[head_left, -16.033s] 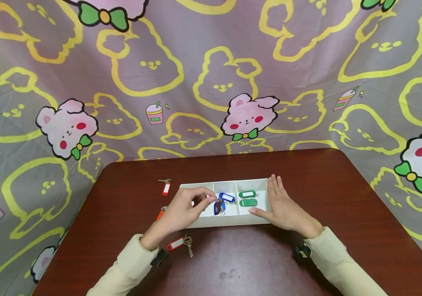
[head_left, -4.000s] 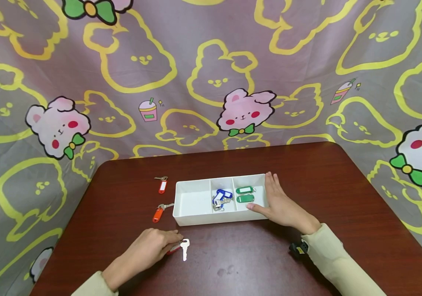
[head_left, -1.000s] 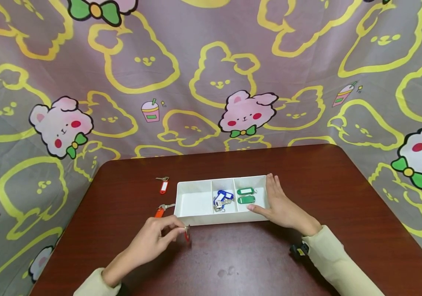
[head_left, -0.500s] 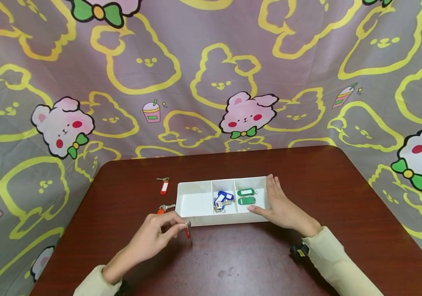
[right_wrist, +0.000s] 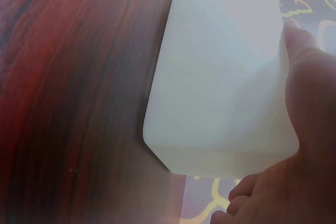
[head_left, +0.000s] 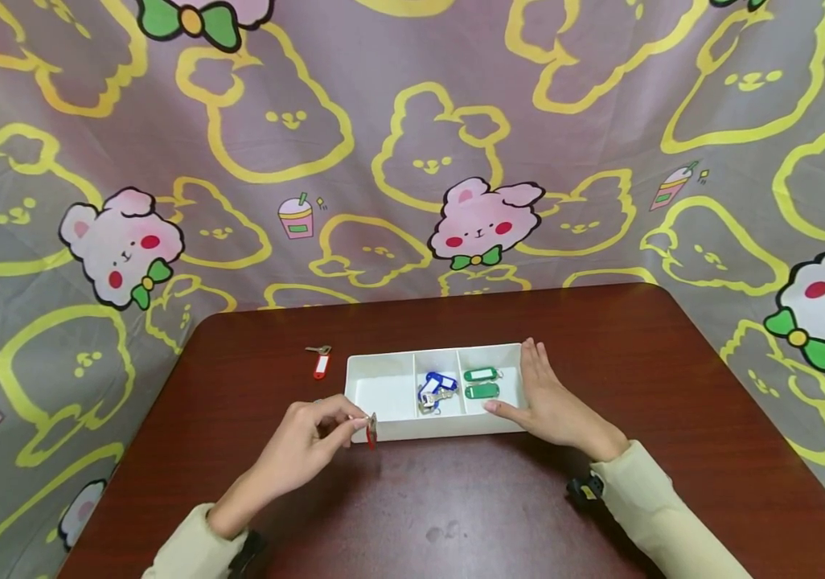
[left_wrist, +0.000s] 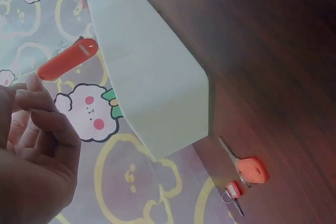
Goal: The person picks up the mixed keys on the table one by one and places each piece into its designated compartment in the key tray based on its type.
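My left hand [head_left: 307, 442] pinches a key with a red key tag [head_left: 372, 438] between thumb and fingertips, just before the front wall near the tray's left end. In the left wrist view this red tag [left_wrist: 68, 60] hangs beside the tray wall [left_wrist: 147, 72]. My right hand [head_left: 560, 414] rests at the right end of the white three-part tray [head_left: 449, 427], fingers straight along the end wall and thumb over the front rim. Blue key tags [head_left: 443, 381] with keys lie in the middle compartment; two green key tags [head_left: 482, 392] lie in the right one. The left compartment's visible floor is bare.
On the table [head_left: 456, 507], left of the tray, lies a key with a red tag [head_left: 322, 366]. A second key with an orange-red tag [left_wrist: 252, 170], mostly hidden behind my left hand in the head view, lies nearer the tray. A patterned cloth [head_left: 383, 121] hangs behind.
Earlier my left hand was over the blue tags, then at the tag on the table in front. It has since lifted that red-tagged key and moved up toward the tray. My right hand has stayed put.
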Demonstrator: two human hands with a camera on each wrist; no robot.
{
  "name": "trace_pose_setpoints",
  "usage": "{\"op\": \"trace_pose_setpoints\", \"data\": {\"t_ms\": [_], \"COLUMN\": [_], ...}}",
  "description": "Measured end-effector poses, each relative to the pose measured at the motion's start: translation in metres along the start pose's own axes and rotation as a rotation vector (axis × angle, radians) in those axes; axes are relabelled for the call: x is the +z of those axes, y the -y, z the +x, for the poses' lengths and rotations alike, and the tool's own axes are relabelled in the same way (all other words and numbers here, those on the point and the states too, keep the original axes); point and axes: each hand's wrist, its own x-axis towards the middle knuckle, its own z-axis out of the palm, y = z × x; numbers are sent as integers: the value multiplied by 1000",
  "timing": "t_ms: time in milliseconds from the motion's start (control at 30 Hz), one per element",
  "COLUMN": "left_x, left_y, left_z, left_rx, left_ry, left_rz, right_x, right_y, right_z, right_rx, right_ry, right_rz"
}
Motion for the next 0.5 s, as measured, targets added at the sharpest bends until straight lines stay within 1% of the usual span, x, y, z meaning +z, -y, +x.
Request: {"op": "trace_pose_setpoints", "data": {"t_ms": [67,267,367,500], "left_x": [-1,-1,-2,-3], "left_y": [0,0,-1,-1], "left_z": [2,7,9,12], "left_rx": [-11,-19,-37,-45], "left_ry": [-2,-10,-11,-27], "left_rz": [-10,-25,-31,-30], "right_x": [0,0,1,2], "right_y": [0,0,0,0], "right_z": [0,0,0,1], "right_rx": [0,-2,-4,-2], "right_ry": [2,1,1,3], "right_rz": [1,3,7,12]}}
